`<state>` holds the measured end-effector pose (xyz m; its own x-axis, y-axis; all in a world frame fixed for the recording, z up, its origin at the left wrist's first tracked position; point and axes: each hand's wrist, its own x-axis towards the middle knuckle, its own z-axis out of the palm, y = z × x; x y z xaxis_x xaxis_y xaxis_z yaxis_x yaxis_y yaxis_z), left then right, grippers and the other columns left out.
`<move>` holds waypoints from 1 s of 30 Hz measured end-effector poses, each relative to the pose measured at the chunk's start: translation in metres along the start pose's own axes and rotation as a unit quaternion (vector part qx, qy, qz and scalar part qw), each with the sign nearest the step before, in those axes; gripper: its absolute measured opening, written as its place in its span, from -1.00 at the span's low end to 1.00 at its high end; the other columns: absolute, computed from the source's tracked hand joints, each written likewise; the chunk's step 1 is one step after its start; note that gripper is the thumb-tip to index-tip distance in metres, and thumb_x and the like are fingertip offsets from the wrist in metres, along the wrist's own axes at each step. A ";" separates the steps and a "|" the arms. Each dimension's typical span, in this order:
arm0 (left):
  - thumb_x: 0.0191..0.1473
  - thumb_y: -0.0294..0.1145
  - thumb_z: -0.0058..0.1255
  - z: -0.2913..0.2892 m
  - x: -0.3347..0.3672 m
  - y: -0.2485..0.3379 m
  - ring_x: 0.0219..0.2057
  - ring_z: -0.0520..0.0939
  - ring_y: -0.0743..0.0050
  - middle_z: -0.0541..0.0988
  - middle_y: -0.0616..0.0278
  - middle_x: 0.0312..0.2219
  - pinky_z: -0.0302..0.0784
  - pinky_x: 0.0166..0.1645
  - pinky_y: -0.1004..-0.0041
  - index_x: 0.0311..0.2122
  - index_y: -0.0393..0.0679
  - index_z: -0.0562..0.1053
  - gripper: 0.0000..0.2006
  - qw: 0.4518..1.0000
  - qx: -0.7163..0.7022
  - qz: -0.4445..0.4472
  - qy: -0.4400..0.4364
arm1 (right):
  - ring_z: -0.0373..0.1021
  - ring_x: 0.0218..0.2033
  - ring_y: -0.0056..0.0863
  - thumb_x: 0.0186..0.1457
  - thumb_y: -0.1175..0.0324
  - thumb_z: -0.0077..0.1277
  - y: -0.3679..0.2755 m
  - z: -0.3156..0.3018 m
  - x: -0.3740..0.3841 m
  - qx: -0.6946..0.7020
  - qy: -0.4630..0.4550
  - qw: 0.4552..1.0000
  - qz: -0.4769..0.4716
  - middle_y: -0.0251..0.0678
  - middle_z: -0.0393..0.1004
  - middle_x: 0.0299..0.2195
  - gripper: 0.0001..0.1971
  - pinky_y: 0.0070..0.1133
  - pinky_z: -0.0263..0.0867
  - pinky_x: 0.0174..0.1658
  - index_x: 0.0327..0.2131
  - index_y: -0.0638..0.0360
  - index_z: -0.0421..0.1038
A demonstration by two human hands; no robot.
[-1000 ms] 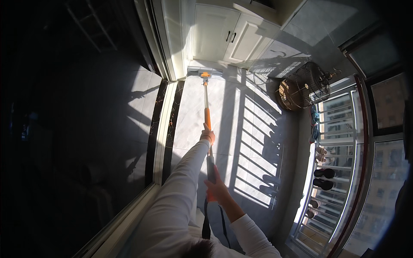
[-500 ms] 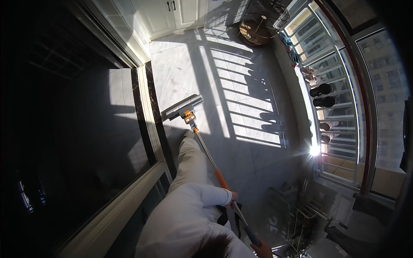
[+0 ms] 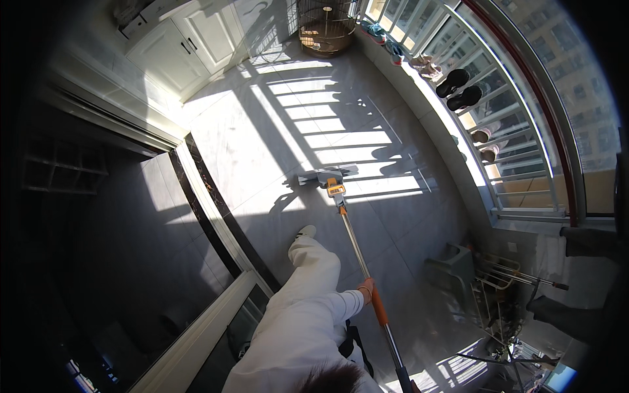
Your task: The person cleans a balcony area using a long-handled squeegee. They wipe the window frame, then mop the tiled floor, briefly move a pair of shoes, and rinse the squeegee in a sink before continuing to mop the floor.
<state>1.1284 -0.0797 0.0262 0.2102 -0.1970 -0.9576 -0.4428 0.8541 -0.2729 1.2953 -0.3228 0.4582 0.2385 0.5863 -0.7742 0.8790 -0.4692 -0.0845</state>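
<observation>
A long-handled flat mop slants up from the lower edge to the floor. It has a silver pole, an orange sleeve and a grey head with an orange joint. The head rests on the tiles where sunlight and shadow meet. My left hand is closed round the pole at the top of the orange sleeve. At the bottom edge, a sliver of my right hand shows against the dark grip end; most of it is cut off.
A sliding-door track runs along the left beside my foot. A wire birdcage stands at the far end near white cabinets. Shoes line the railing ledge at right. A grey-green stool and a metal rack stand lower right.
The mop head has swung to the right and slightly nearer across the tiles. Both hands have shifted right with the pole, and the view has turned.
</observation>
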 end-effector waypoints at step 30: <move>-0.07 -0.10 0.08 0.167 -0.118 0.255 0.04 0.41 0.06 0.28 0.01 0.03 0.34 0.13 -0.05 0.26 -0.25 0.01 -0.16 0.984 0.094 -0.050 -0.141 | 0.48 -0.52 -0.38 -0.08 -0.07 0.22 -0.098 -0.250 0.404 0.039 0.091 0.995 0.003 -0.30 0.49 -0.57 -0.54 -0.44 0.37 -0.40 -0.29 0.14 0.51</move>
<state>1.1366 0.2419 0.0848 0.4909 -0.1663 -0.8552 -0.2428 0.9166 -0.3177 1.4090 0.1253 0.3105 0.3219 0.6899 -0.6484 0.8443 -0.5191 -0.1332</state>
